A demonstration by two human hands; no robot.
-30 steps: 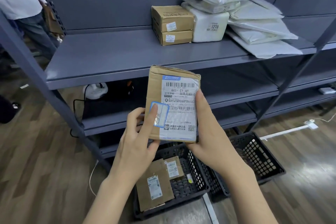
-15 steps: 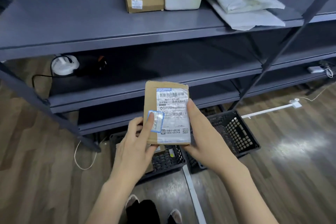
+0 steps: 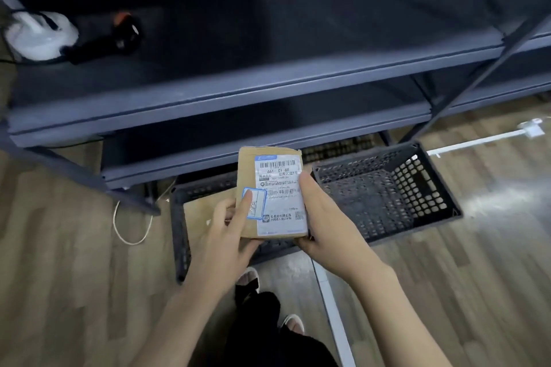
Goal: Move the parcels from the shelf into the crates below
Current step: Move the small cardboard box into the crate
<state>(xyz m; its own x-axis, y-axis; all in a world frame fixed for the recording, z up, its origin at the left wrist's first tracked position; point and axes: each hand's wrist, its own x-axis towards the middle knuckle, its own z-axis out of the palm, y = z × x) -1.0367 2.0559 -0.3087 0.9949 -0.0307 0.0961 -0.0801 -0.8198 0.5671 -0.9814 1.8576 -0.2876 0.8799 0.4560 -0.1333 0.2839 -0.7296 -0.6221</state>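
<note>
A small brown cardboard parcel (image 3: 271, 197) with a white shipping label is held label-up between both hands, above the floor crates. My left hand (image 3: 229, 235) grips its left edge, thumb lying on a blue-framed sticker. My right hand (image 3: 325, 217) grips its right edge and underside. Below, the left black crate (image 3: 179, 235) holds a flat brown parcel (image 3: 202, 211), mostly hidden by my hands. The right black crate (image 3: 387, 197) has nothing visible inside.
Grey metal shelves (image 3: 238, 95) run across the upper view, a diagonal brace (image 3: 477, 68) on the right. A white device (image 3: 38, 36) and a black handheld item (image 3: 116, 39) lie on a shelf at left. My feet (image 3: 250, 277) stand on wood floor; a white cable (image 3: 131, 229) loops left.
The view has tilted down, so the top shelf with its parcels is out of sight. The held parcel has come lower, over the crates. Both hands keep the same grip.
</note>
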